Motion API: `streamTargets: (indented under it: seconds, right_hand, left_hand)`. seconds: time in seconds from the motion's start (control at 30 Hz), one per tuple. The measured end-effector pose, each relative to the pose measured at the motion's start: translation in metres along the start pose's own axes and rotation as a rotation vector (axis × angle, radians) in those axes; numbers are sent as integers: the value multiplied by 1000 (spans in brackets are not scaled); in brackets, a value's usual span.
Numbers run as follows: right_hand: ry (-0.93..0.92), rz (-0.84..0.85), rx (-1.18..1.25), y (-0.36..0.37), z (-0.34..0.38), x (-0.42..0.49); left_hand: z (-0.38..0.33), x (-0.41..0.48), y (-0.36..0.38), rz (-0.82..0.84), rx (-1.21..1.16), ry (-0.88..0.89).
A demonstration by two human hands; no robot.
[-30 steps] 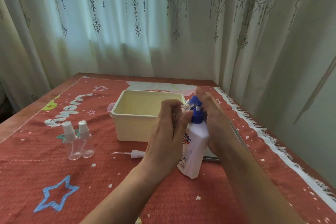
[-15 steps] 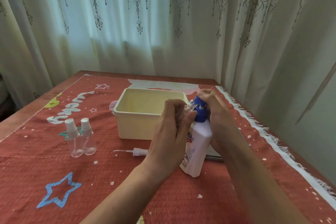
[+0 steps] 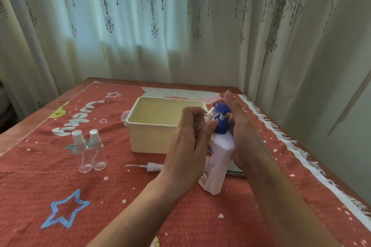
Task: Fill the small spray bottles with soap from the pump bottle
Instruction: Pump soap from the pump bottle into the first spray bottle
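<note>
Leaning top-away from the person, 1 white pump bottle (image 3: 217, 158) with a blue pump rests base-down on the red cloth (image 3: 120, 196), just right of 1 cream tub (image 3: 152, 138). The right hand (image 3: 243, 132) curls its fingers over the pump; the left hand (image 3: 186, 146) clamps 1 clear uncapped spray bottle (image 3: 210, 113), mouth angled up-right toward the nozzle. 2 capped spray bottles (image 3: 81, 152) stand upright at left; 1 spray cap (image 3: 150, 166) lies flat.

Partly out of sight
The left grip (image 3: 186, 146) covers the small spray bottle (image 3: 211, 113) below its neck, and seemingly half the label on the pump bottle (image 3: 222, 146).
</note>
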State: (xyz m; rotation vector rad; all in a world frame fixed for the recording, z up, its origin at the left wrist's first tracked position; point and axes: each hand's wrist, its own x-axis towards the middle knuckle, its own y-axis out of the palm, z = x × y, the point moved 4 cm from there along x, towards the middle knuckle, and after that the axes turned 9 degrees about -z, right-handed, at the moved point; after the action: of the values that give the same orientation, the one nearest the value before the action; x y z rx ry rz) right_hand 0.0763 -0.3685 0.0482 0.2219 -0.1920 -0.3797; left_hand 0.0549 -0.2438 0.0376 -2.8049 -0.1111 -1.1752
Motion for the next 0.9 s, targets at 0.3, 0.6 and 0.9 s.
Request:
streamTargets:
  seconds: [0.3,0.6,0.9]
  right_hand:
    - [-55,11,-55,0,1,-1]
    - [-108,30,-18,-1,4,-1]
    - [-104,34,16,0,4,-1]
  left_hand:
    - [1,-1,0,10,0,-11]
    - [0,-2,0,5,-17,-11]
    - [1,-3,0,5,-30,-17]
